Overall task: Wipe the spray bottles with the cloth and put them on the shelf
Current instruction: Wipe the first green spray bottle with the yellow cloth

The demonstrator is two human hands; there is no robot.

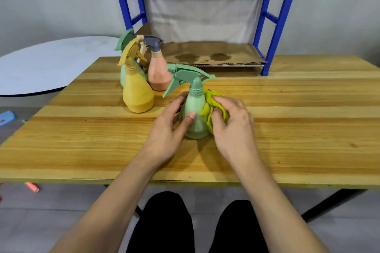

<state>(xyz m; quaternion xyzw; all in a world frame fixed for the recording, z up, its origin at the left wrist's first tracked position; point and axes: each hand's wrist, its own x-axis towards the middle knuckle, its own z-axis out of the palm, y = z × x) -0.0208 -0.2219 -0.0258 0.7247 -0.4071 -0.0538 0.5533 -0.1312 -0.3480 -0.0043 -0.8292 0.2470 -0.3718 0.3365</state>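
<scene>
Head: green bottle [195, 113] upright (nozzle rightward)

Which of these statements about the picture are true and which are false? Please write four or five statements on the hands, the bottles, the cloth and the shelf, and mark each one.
1. The left hand holds the near green spray bottle upright on the wooden table. True.
2. The right hand holds a blue cloth. False: the cloth is yellow-green, pressed against the bottle's side.
3. The yellow bottle already stands on the shelf. False: it stands on the table.
4. The pink bottle has a grey spray head. True.
5. The shelf has a red frame. False: the frame is blue.
</scene>
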